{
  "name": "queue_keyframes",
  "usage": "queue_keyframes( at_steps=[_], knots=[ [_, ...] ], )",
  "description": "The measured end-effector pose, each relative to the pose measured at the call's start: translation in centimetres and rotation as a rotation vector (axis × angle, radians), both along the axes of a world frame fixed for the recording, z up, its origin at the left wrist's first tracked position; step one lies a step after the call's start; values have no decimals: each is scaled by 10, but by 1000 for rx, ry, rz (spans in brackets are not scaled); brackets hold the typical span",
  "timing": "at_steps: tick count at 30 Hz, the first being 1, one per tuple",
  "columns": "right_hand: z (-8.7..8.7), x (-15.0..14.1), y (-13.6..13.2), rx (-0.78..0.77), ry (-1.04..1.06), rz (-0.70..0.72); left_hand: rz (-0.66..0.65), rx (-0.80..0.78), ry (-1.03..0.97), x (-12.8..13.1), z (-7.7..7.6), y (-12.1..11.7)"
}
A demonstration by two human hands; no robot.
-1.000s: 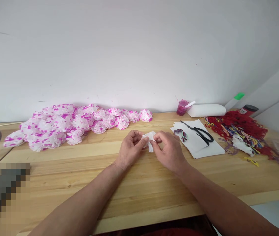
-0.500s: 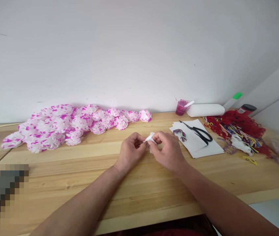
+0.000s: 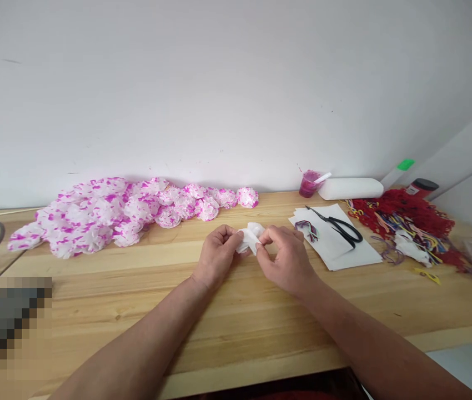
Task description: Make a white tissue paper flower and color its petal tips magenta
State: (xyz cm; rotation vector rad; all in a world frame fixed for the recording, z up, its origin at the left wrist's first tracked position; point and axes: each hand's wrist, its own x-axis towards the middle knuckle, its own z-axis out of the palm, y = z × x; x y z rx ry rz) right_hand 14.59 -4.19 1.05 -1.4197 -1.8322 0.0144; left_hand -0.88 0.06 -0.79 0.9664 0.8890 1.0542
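Between my hands is a piece of white tissue paper (image 3: 249, 235), gathered and partly fanned out. My left hand (image 3: 218, 253) pinches its left side between thumb and fingers. On the right side, my right hand (image 3: 284, 256) grips an edge of the tissue with thumb and forefinger. Both hands are just above the wooden table (image 3: 144, 311). Behind and to the left lies a heap of white tissue paper flowers (image 3: 90, 216) spotted with magenta, trailing off to a single flower (image 3: 247, 196) near the wall.
Right of my hands, black scissors (image 3: 342, 229) and some short threads (image 3: 307, 229) lie on white paper sheets (image 3: 344, 255). A cup of magenta liquid (image 3: 309, 184) stands by a white roll (image 3: 350, 188). Red and multicoloured yarn (image 3: 402, 216) is piled at far right, near a dark-lidded jar (image 3: 421, 188).
The tissue between my fingers has opened wider and shows more of its surface. My hands have drawn slightly apart. The whole view has shifted a little.
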Motion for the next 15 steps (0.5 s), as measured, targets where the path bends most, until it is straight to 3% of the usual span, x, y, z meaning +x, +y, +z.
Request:
queue_keyframes(
  at_steps=[7,12,15],
  knots=[
    [2,0,1,-78,59,-25,10,199,250,2,0,-2],
    [2,1,2,-46,73,-12,34,-53,5,3,6,-3],
    [1,1,2,-22,38,2,-11,-49,-36,3,11,-4]
  ],
)
